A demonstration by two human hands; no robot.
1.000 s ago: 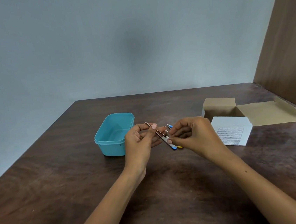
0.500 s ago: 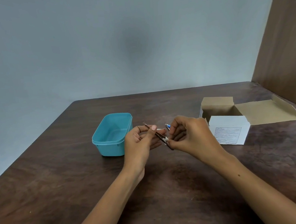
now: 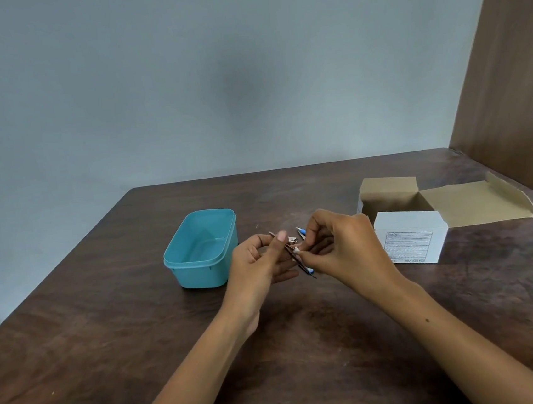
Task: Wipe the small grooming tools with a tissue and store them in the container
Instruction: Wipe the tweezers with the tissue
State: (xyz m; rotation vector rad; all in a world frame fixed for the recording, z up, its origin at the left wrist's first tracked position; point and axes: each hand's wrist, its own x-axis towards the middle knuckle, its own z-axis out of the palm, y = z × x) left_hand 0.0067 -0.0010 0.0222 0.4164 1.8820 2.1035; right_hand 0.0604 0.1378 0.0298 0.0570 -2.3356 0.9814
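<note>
head camera looks down on my two hands meeting over the middle of the dark wooden table. my left hand grips a thin brown tool, maybe tweezers, thumb pressed on its upper part, so it slants from far left to near right. my right hand pinches a small white scrap of tissue against the tool's middle. just behind the hands a small metal tool and a blue-and-white one lie on the table, partly hidden. the teal container sits lidless just left of my left hand. right of my right hand stands an open white cardboard box, flaps spread.
</note>
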